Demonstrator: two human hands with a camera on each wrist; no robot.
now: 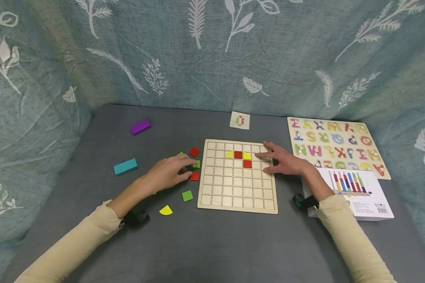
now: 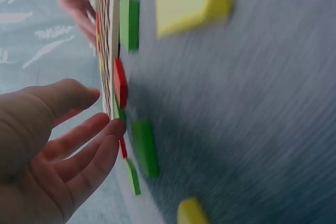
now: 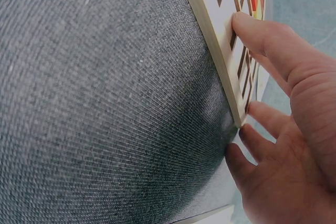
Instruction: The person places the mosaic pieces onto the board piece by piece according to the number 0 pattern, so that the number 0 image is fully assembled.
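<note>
The left hand hovers low with thumb and loosely bent fingers parted, pinching nothing, its fingertips at a green tile; whether they touch it cannot be told. The right hand spreads relaxed fingers over the far right part of the board, its thumb on the surface.

The board lies flat on the grey bench between the hands: a square of pale, plain wood, thin-edged, divided by narrow ridges into shallow square cells. In its upper part, a red square sits between two yellow quarter-rounds, their curved corners facing outward; a second red square fills the cell below the right-hand one.

Left of the board lie glossy loose pieces: two red tiles, one on either side of that green tile, another green square nearer the person, and a yellow wedge with a rounded edge. Beyond the board rests a small pattern card.
</note>
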